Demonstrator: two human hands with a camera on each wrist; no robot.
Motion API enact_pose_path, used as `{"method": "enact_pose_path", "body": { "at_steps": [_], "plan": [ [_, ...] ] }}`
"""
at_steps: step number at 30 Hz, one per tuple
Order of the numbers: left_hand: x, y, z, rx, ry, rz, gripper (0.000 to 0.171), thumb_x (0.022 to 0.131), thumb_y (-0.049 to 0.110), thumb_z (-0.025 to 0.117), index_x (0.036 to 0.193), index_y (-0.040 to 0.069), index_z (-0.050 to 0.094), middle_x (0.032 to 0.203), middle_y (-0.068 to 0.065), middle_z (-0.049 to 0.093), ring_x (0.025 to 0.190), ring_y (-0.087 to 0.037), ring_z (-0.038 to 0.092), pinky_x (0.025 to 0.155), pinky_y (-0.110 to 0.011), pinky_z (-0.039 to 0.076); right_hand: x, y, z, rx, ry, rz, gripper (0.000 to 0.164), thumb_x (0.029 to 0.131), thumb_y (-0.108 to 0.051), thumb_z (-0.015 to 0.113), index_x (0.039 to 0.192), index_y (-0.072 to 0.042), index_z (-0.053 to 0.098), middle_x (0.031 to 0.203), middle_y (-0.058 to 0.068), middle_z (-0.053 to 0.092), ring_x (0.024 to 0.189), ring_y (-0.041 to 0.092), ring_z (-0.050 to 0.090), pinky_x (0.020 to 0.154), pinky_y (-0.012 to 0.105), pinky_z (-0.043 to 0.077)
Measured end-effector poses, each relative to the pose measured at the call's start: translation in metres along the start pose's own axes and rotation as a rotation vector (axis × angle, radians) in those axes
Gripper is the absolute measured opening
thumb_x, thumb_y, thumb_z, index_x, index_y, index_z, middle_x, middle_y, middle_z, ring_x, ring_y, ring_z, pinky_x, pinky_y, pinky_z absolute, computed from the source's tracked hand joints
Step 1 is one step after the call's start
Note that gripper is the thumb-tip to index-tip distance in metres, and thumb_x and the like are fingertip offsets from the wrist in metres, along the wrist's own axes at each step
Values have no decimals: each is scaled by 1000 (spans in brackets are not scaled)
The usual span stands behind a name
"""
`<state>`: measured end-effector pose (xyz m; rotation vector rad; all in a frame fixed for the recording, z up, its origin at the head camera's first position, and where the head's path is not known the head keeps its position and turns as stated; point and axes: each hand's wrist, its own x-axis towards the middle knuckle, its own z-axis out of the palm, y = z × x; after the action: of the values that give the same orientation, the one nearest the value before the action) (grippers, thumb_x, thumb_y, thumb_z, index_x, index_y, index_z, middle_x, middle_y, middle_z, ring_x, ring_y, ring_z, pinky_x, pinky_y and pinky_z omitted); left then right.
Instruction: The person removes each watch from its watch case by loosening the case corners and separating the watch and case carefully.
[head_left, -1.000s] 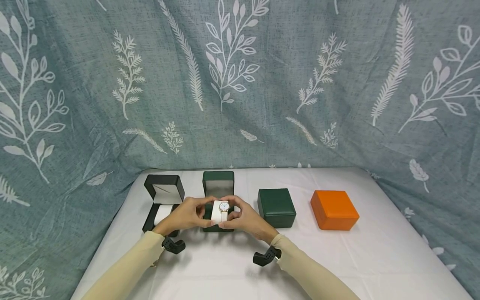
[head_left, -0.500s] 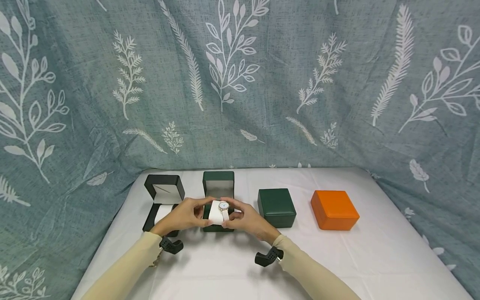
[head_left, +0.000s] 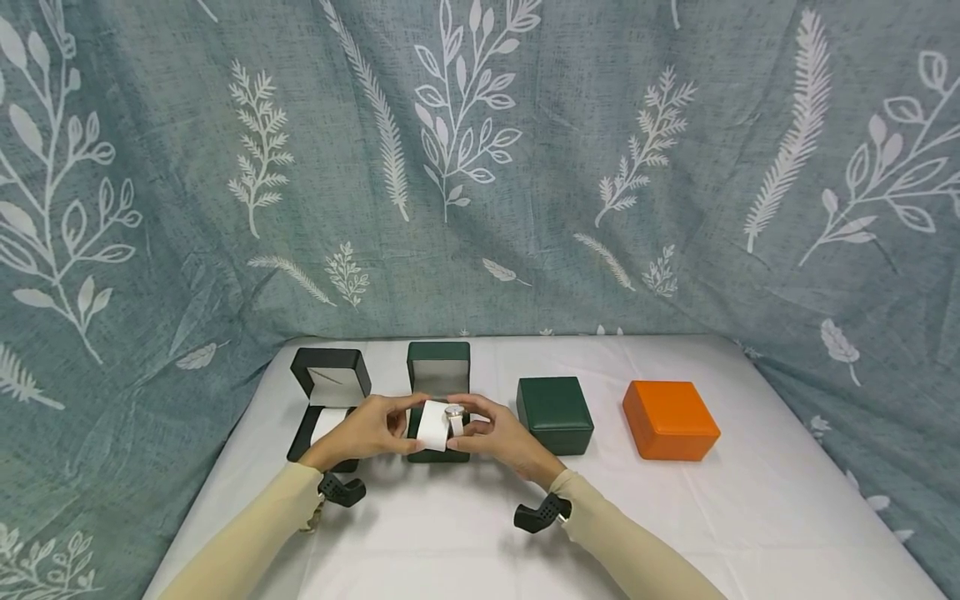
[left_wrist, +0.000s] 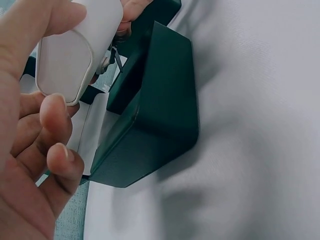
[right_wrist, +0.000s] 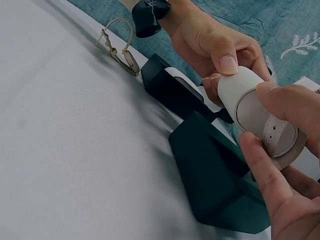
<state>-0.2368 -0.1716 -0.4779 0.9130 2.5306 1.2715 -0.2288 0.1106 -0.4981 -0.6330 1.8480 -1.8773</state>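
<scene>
My left hand (head_left: 367, 429) pinches a white watch cushion (head_left: 432, 427) by its left end, thumb in front and fingers behind. Around the cushion's right end sits a wristwatch (head_left: 455, 415) with a pale strap, which my right hand (head_left: 495, 427) grips between thumb and fingers. The right wrist view shows the holed strap (right_wrist: 273, 134) lying over the cushion's end face, at its very edge. Both hands are above an open dark green watch box (head_left: 438, 354), its lid raised at the back. The left wrist view shows the box's green side (left_wrist: 165, 95) below the cushion.
An open black watch box (head_left: 330, 367) with a white cushion stands at left, partly behind my left hand. To the right are a closed green box (head_left: 553, 404) and a closed orange box (head_left: 670, 417). A gold-toned watch (right_wrist: 130, 61) lies on the white cloth by my left forearm.
The watch has slid rightward along the cushion and turned, so its dial now faces more upward. My right hand has shifted slightly right; the left keeps holding the cushion.
</scene>
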Motion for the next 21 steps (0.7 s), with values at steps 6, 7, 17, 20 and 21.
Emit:
{"method": "enact_pose_path", "body": {
  "at_steps": [6, 7, 17, 20, 21],
  "plan": [
    [-1, -1, 0, 26, 4, 4, 73, 86, 40, 85, 151, 24, 55, 68, 3, 58, 58, -10, 51, 57, -26, 44, -2, 1, -1, -33, 31, -1, 61, 91, -17, 82, 146, -23, 57, 145, 6, 52, 115, 30, 63, 95, 52, 52],
    [-1, -2, 0, 28, 5, 6, 73, 86, 40, 85, 151, 24, 55, 68, 3, 59, 58, -9, 51, 57, -26, 44, -2, 1, -2, -42, 39, -4, 60, 91, -18, 82, 145, -22, 58, 144, 5, 53, 116, 30, 63, 95, 49, 53],
    [-2, -2, 0, 24, 0, -16, 77, 86, 40, 85, 153, 18, 52, 70, 1, 59, 58, -9, 50, 56, -27, 44, -4, -1, -2, -77, 86, -27, 54, 89, -23, 84, 139, -20, 65, 128, 15, 65, 120, 33, 60, 91, 36, 53],
    [-1, -2, -1, 27, 9, -20, 80, 86, 39, 85, 154, 13, 50, 69, 3, 58, 57, -9, 48, 56, -27, 43, -4, 0, -2, -86, 84, -71, 52, 90, -20, 83, 139, -19, 65, 137, 10, 60, 124, 32, 59, 91, 37, 54],
    [-1, -3, -1, 29, 13, -22, 81, 86, 39, 85, 154, 11, 50, 69, 4, 58, 57, -8, 48, 56, -27, 43, -4, 0, -2, -91, 83, -91, 51, 90, -19, 82, 139, -18, 65, 140, 8, 58, 124, 32, 59, 91, 37, 54]
  ]
}}
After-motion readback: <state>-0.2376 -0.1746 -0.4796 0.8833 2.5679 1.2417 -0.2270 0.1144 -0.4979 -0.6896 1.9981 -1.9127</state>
